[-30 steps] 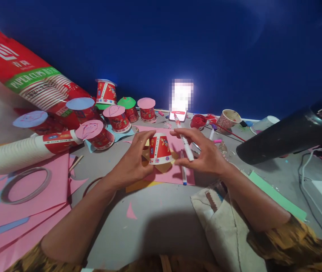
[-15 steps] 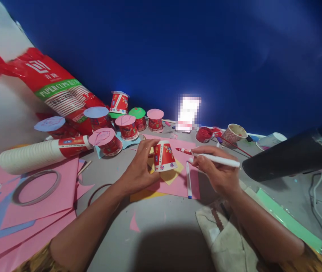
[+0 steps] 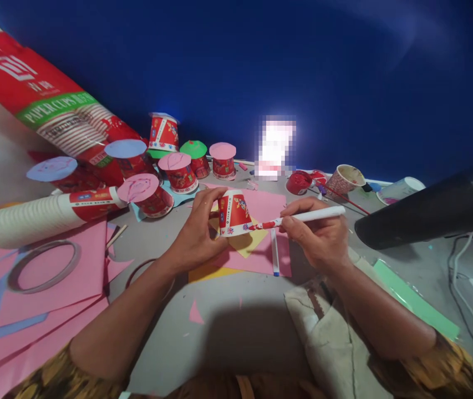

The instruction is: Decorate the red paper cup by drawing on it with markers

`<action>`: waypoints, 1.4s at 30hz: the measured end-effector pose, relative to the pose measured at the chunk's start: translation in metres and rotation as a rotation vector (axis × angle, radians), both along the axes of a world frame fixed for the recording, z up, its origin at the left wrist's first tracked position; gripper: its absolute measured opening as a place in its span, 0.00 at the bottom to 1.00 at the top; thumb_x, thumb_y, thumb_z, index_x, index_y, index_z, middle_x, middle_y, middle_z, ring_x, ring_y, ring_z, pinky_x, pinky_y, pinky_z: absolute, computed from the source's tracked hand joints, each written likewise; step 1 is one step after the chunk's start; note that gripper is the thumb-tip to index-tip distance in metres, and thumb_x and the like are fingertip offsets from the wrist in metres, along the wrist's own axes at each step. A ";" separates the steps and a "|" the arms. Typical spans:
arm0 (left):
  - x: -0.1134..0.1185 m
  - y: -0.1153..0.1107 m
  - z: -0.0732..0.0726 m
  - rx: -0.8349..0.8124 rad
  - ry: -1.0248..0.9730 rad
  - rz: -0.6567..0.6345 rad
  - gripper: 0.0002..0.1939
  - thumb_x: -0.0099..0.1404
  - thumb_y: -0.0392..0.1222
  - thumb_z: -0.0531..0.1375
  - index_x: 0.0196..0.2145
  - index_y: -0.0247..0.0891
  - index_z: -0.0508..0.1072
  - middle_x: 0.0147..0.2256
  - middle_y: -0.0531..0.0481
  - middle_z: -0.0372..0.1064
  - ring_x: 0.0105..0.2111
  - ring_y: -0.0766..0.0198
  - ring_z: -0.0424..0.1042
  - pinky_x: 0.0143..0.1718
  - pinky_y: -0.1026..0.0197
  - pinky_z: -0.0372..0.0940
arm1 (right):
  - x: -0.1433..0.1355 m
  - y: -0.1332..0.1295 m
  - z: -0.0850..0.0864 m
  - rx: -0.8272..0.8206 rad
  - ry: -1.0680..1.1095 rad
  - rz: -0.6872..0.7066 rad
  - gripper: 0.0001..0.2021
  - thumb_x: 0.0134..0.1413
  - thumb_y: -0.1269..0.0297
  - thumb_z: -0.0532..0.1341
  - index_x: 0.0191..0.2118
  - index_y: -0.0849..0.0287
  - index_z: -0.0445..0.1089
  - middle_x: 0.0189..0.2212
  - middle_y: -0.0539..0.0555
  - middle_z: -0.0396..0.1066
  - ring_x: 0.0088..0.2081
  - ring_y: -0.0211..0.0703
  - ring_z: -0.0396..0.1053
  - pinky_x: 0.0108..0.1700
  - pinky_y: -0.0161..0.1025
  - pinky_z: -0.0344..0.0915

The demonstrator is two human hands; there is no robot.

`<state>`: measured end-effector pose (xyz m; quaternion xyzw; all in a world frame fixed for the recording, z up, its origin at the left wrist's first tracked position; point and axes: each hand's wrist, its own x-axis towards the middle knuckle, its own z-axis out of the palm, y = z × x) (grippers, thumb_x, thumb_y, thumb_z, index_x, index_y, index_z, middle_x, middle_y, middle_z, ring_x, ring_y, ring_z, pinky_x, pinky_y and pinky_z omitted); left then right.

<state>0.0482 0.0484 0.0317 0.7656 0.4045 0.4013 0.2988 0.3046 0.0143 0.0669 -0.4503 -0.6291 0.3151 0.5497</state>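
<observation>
My left hand (image 3: 201, 233) holds an upside-down red and white paper cup (image 3: 235, 213) between thumb and fingers, its rim facing down. Small purple and blue flower marks show on the white band by the rim. In my right hand (image 3: 319, 235) is a white marker (image 3: 321, 214), held like a pen. Its red tip end points left and meets or nearly meets the band at the cup's lower right. Below the cup lie a yellow sheet (image 3: 248, 244) and a pink sheet (image 3: 281, 260), with another white marker (image 3: 275, 252) on the pink one.
Several cups with round paper tops, one a pink-topped cup (image 3: 222, 160), stand behind left. A cup stack (image 3: 49, 213), a tape roll (image 3: 45, 267) and a red cup bag (image 3: 53, 105) lie left. A black cylinder (image 3: 427, 208), cloth (image 3: 331, 332) and patterned cup (image 3: 344, 182) are right.
The marker has moved left and down from beside the cup to its lower band. The camera view has shifted slightly, and the cup remains in my left hand.
</observation>
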 end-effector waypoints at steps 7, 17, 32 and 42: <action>0.003 -0.002 0.002 0.017 0.051 -0.025 0.44 0.57 0.38 0.69 0.68 0.48 0.60 0.67 0.40 0.59 0.69 0.38 0.61 0.66 0.35 0.68 | -0.002 -0.009 -0.001 0.181 -0.200 0.050 0.03 0.64 0.61 0.70 0.38 0.53 0.81 0.33 0.53 0.82 0.29 0.44 0.78 0.33 0.42 0.77; 0.003 -0.008 0.005 -0.016 0.053 -0.077 0.43 0.58 0.41 0.69 0.68 0.49 0.58 0.64 0.40 0.58 0.65 0.43 0.64 0.60 0.42 0.75 | -0.003 -0.011 -0.006 0.217 -0.174 0.022 0.02 0.64 0.63 0.70 0.38 0.53 0.81 0.32 0.54 0.82 0.30 0.46 0.79 0.33 0.43 0.76; 0.005 -0.012 0.014 -0.006 0.094 -0.075 0.42 0.60 0.50 0.71 0.67 0.46 0.58 0.62 0.39 0.59 0.62 0.44 0.66 0.57 0.42 0.76 | -0.006 -0.008 0.000 0.404 -0.214 0.132 0.06 0.61 0.73 0.67 0.36 0.55 0.79 0.28 0.50 0.81 0.27 0.42 0.77 0.29 0.38 0.72; 0.005 -0.011 0.013 -0.013 0.116 -0.082 0.42 0.60 0.51 0.70 0.67 0.45 0.59 0.62 0.39 0.59 0.64 0.44 0.65 0.63 0.40 0.72 | -0.005 -0.008 0.001 0.397 -0.251 0.178 0.07 0.61 0.75 0.67 0.37 0.54 0.79 0.28 0.49 0.80 0.26 0.40 0.75 0.28 0.36 0.69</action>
